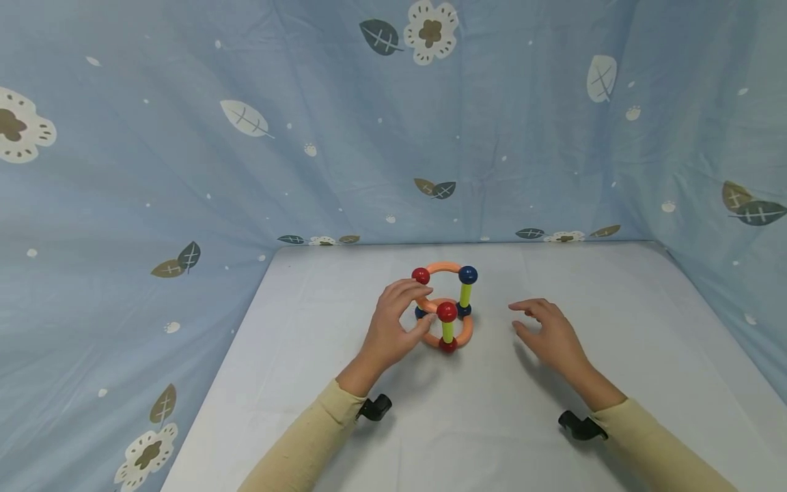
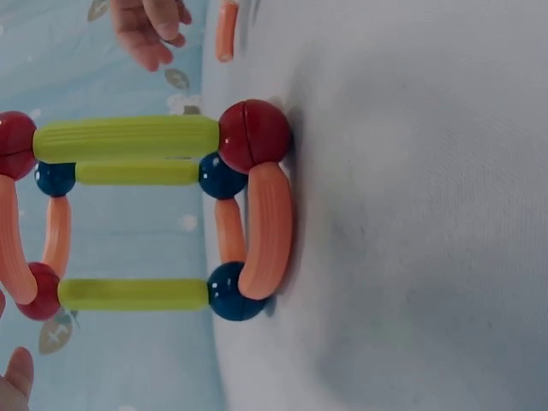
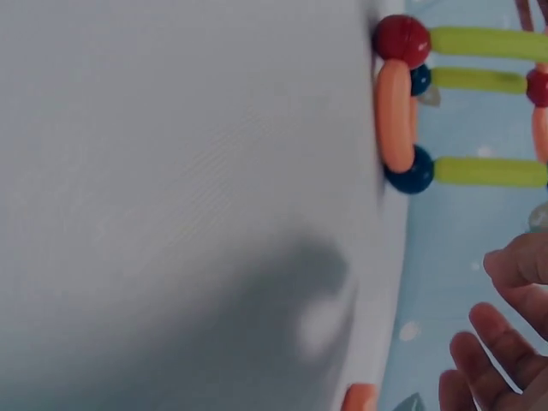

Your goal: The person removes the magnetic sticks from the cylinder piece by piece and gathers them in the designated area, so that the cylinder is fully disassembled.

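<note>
On the white table (image 1: 627,301), toward the far side, find the toy frame (image 1: 447,312) standing, probably light, stiff, slick; see the left hand (image 1: 390,329) released beside it, perhaps touching, and the right hand (image 1: 551,337) empty farther right; lift by the green rods (image 2: 128,140), not the balls (image 2: 257,137)

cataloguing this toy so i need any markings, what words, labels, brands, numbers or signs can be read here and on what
None that can be read.
Balls, green rods, orange arcs: no text visible.
Cloth: only printed pictures, such as leaves, flowers and paw prints.
Table: no text visible.
Wrist cameras: too small to tell.
</note>
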{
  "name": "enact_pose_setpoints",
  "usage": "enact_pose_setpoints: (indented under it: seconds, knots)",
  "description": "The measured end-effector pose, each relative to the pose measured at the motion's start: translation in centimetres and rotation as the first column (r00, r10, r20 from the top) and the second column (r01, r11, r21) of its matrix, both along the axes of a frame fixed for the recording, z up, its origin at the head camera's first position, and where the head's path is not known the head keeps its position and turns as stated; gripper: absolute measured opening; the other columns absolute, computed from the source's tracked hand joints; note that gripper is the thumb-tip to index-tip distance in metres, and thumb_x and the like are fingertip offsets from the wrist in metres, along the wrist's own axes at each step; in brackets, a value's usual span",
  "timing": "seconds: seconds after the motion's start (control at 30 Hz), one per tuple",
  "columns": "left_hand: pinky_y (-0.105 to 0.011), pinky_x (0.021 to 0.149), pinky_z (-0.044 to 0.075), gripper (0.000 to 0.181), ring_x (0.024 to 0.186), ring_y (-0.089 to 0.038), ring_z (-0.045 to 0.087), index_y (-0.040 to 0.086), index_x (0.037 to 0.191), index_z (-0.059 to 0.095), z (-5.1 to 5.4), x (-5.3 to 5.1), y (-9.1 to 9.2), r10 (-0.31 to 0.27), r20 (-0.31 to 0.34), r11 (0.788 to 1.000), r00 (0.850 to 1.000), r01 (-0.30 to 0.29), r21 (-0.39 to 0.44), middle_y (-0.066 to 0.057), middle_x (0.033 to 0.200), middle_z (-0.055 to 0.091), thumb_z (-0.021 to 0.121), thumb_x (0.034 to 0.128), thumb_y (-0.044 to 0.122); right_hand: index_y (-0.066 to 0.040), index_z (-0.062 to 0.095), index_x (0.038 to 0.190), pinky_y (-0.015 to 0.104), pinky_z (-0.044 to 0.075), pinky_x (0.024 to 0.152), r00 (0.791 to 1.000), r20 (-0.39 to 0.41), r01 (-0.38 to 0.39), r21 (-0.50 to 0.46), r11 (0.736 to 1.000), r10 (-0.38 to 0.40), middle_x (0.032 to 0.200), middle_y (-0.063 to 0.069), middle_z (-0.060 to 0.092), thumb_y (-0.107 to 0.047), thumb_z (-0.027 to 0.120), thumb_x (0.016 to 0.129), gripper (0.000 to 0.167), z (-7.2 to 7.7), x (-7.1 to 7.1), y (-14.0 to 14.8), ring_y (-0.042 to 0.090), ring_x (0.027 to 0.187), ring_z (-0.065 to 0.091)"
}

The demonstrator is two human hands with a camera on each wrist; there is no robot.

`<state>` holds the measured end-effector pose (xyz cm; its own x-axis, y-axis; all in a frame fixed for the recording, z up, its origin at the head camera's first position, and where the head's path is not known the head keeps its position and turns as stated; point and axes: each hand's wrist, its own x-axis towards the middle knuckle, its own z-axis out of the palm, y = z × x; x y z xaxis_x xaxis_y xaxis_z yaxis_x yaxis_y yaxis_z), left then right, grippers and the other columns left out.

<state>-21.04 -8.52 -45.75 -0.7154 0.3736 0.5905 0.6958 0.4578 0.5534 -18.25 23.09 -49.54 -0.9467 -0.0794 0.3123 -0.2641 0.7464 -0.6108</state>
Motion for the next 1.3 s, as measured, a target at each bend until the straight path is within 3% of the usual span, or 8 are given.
enact_pose_setpoints:
  seconds: [0.4,0.57,0.77,1.1,1.3]
  knots:
    - [-0.047,0.108,0.042,0.042,0.129,-0.021,0.048,0.012,0.130,0.068,-0.2,-0.1,-0.8,0.037,0.002,0.999,0.999,-0.037,-0.003,-0.001,0.135,0.056,0.079,0.0900,0.021,-0.010,0.068,0.126,0.043,0.059,0.080,0.987,0.031,-0.155,-0.043,0.987,0.156,0.111,0.005,0.072,-0.006,0.075,0.092,0.036,2.4,0.3,-2.3,0.020,0.094,0.068]
    - [-0.045,0.109,0.042,0.042,0.127,-0.021,0.052,0.010,0.127,0.069,-0.2,-0.4,-0.9,0.010,-0.043,1.000,0.999,-0.010,0.006,-0.002,0.132,0.060,0.082,0.0875,0.018,-0.012,0.067,0.127,0.040,0.060,0.079,0.975,0.015,-0.217,-0.110,0.970,0.220,0.118,0.003,0.070,-0.008,0.075,0.093,0.035,3.3,0.3,-3.2,0.016,0.095,0.067]
    - [-0.043,0.111,0.040,0.038,0.127,-0.020,0.053,0.012,0.121,0.071,-0.1,-0.7,-0.8,-0.016,-0.076,1.000,0.997,0.017,0.004,0.000,0.127,0.065,0.083,0.0855,0.015,-0.012,0.066,0.129,0.044,0.059,0.083,0.965,0.021,-0.253,-0.168,0.953,0.260,0.120,0.002,0.068,-0.016,0.074,0.095,0.035,4.5,0.1,-4.4,0.016,0.098,0.066]
    - [-0.042,0.114,0.037,0.030,0.129,-0.020,0.051,0.013,0.113,0.075,0.1,-0.6,-0.6,-0.026,-0.053,0.999,0.998,0.025,-0.019,-0.002,0.124,0.067,0.084,0.0853,0.016,-0.011,0.065,0.129,0.040,0.060,0.084,0.932,-0.061,-0.361,-0.242,0.901,0.357,0.121,0.008,0.067,-0.012,0.076,0.093,0.037,4.6,-0.5,-6.9,0.019,0.100,0.068]
    - [-0.042,0.114,0.038,0.025,0.129,-0.022,0.050,0.014,0.108,0.077,0.0,-0.7,-0.5,-0.033,-0.061,0.999,0.998,0.032,-0.018,-0.001,0.122,0.067,0.084,0.0850,0.014,-0.013,0.065,0.129,0.042,0.060,0.083,0.916,-0.102,-0.401,-0.255,0.880,0.388,0.120,0.003,0.066,-0.014,0.077,0.093,0.038,4.6,-0.8,-8.0,0.019,0.098,0.068]
